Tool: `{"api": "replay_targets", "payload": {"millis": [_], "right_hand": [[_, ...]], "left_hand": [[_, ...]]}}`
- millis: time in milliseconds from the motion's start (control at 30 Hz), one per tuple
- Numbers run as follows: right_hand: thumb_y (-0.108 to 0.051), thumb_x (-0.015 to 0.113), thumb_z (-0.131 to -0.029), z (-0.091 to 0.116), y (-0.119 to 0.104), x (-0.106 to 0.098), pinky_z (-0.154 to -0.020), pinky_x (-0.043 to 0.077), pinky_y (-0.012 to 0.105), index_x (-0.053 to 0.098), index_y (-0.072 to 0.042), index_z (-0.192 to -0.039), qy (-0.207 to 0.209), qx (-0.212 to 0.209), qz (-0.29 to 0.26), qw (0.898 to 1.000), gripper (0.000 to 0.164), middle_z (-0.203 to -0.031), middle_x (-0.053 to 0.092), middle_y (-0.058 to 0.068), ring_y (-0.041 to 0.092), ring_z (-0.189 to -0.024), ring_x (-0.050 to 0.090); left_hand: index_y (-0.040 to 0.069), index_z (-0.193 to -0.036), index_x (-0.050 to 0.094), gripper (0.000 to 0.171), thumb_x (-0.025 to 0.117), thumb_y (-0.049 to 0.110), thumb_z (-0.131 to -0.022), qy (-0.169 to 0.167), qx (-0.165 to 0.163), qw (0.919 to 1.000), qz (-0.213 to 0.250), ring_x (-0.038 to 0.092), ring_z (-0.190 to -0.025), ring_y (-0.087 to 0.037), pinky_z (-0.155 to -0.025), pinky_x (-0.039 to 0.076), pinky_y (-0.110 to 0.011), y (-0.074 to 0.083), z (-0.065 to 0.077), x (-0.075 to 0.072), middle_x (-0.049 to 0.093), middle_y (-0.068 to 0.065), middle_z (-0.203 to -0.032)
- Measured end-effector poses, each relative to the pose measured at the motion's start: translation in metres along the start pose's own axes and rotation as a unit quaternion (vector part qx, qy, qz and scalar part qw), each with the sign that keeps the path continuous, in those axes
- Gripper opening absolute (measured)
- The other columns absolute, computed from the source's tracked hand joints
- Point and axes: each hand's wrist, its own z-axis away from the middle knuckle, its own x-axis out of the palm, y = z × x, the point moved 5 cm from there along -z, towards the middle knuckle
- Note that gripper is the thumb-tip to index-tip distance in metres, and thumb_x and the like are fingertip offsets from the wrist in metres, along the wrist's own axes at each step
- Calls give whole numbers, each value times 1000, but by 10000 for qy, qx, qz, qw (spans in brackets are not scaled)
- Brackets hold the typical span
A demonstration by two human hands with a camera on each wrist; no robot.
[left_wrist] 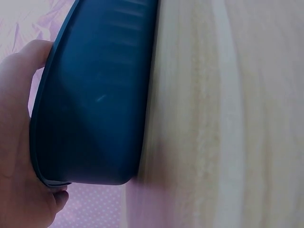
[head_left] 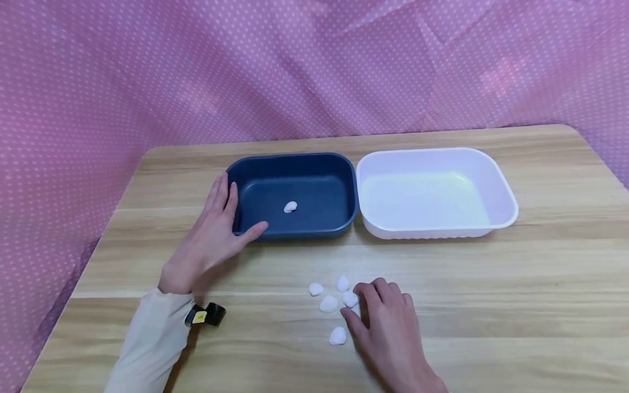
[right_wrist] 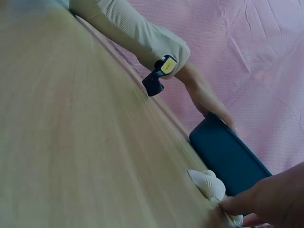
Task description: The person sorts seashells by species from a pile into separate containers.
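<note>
A dark blue basin point(head_left: 304, 236) stands toward the back of the table with one white seashell point(head_left: 290, 207) inside. My left hand point(head_left: 211, 234) rests on its left end, fingers spread along the rim and thumb over the front edge. In the left wrist view the thumb side of that hand lies against the basin's rim point(left_wrist: 40, 90). My right hand point(head_left: 390, 327) pinches a small white seashell point(head_left: 350, 299) between thumb and forefinger, low over the table. Close by lie several more white shells, among them a larger ribbed seashell point(head_left: 328, 304) and one nearer the front point(head_left: 337, 336).
Right beside the blue basin, a white basin point(head_left: 437, 232) stands on the wooden table point(head_left: 540, 305). Pink dotted cloth point(head_left: 314, 71) hangs behind the table and down its left side. A black wrist strap device point(head_left: 206, 315) sits at the left sleeve.
</note>
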Motion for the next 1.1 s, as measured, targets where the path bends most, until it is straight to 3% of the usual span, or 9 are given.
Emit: {"api": "replay_targets", "payload": {"millis": [167, 367, 667, 1100], "right_hand": [[-18, 79, -80, 2, 2, 0, -70, 35, 31, 70, -15, -99, 23, -255, -223, 9994, 22, -88, 53, -3, 18, -83, 46], [-6, 80, -75, 3, 7, -4, -75, 32, 34, 70, -16, -105, 268, -627, -680, 9954, 33, -92, 51, -2, 20, -85, 43], [-8, 82, -72, 1, 12, -2, -80, 32, 39, 70, -14, -98, 344, -593, -977, 9929, 29, -94, 51, -2, 19, -87, 41], [-14, 82, -74, -5, 15, 2, -85, 28, 38, 69, -12, -95, -107, -183, -1204, 9925, 25, -98, 51, -3, 18, -90, 40]], "left_hand": [[3, -154, 1, 107, 42, 75, -85, -3, -44, 10000, -21, -17, -146, -23, -116, 13, -55, 0, 1, 0, -21, -5, -159], [3, -153, 2, 108, 42, 76, -85, 3, -29, 10000, -66, -16, -146, -23, -115, 13, -55, -1, 1, 0, -19, -7, -160], [3, -153, 1, 106, 42, 75, -86, -40, 23, 10000, -37, -17, -146, -22, -116, 11, -54, 1, -2, -1, -20, -6, -159], [4, -154, -1, 107, 41, 76, -85, -104, -80, 9999, -8, -19, -145, -21, -116, 13, -55, -1, -3, -1, -22, -4, -159]]}}
